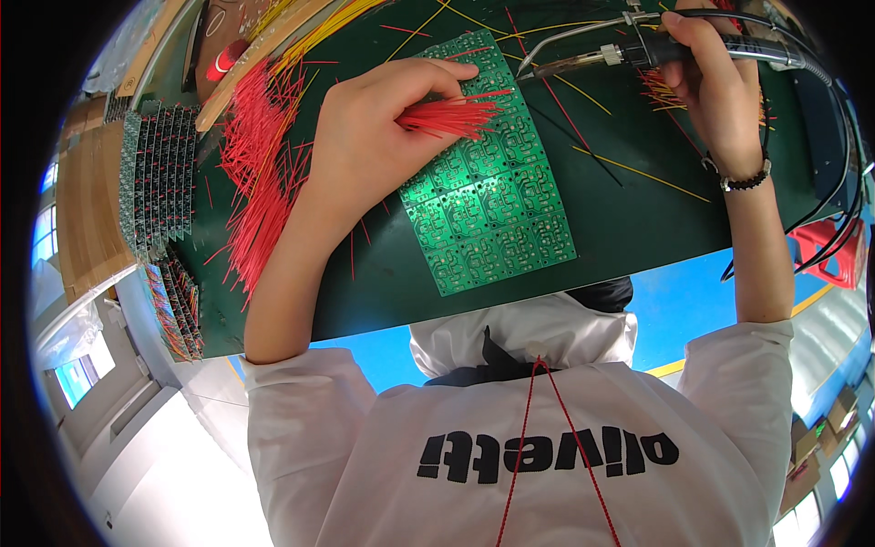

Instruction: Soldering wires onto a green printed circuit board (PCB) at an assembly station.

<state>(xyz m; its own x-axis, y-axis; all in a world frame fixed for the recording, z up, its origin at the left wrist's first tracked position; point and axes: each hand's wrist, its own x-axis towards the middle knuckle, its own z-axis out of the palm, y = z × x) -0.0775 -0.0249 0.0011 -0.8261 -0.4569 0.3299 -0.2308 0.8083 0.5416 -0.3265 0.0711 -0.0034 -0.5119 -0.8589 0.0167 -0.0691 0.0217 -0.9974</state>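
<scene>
A green circuit board panel (501,219) lies on the dark green tabletop in front of me. My left hand (387,123) is closed round a bundle of short red wires (451,117) over the panel's left side. Its fingers touch or hover over the board's upper part, where a single red wire (467,54) lies by the fingertips. My right hand (715,87) grips a soldering iron (638,53) fitted with a curved metal feed tube (570,35). The iron's tip points left, at the board's upper right edge; I cannot tell whether it touches.
A large heap of red wires (260,173) lies left of my forearm. Beyond it stand stacked circuit boards (159,178). Yellow wires (333,27) are bunched at the back, with loose ones (643,173) right of the panel. Black cables (834,118) hang at the right, above a red stool (834,251).
</scene>
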